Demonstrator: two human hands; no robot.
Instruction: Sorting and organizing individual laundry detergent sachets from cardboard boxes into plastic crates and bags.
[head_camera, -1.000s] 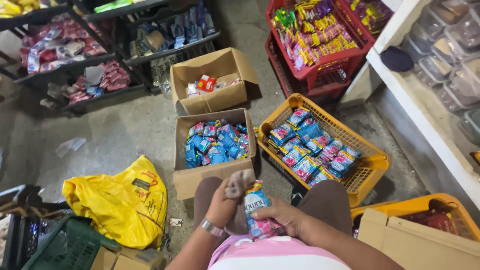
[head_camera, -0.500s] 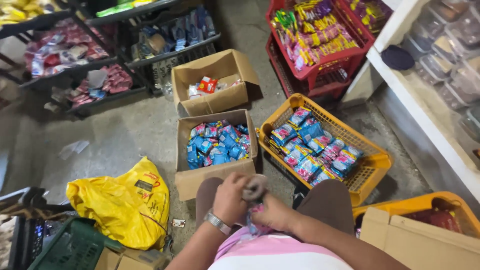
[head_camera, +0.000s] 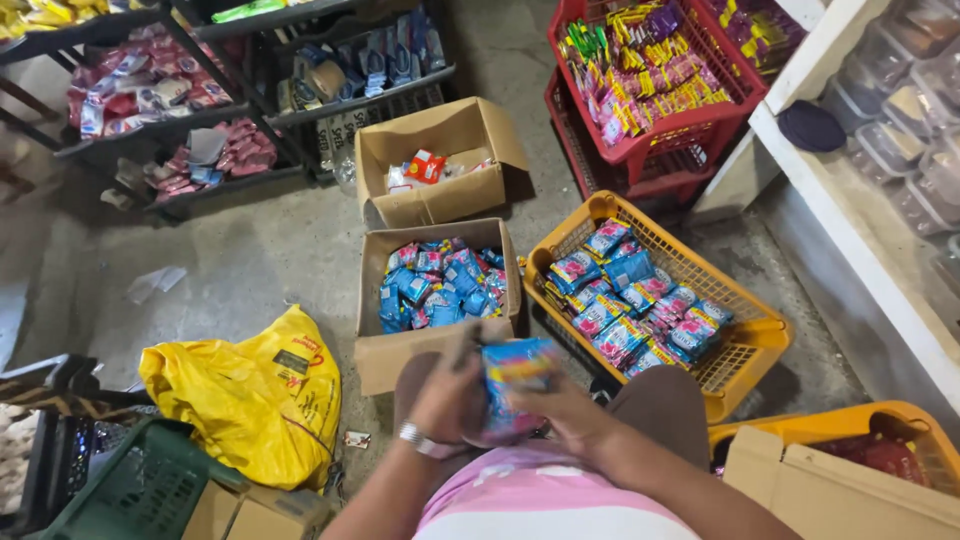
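Two hands (head_camera: 500, 405) gripping sachets (head_camera: 512, 372), cardboard box (head_camera: 400, 352) of blue packets (head_camera: 440, 285)

Even, fairly bright indoor light, soft shadows under the shelves, motion blur on the hands (head_camera: 500, 400).

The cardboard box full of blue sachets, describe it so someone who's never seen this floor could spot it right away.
Start at the yellow basket on the concrete floor. Directly to its left stand two open cardboard boxes, one behind the other. Yours is the near box, just beyond the person's hands; it is packed with blue sachets, while the far box holds only a few red and white packets.
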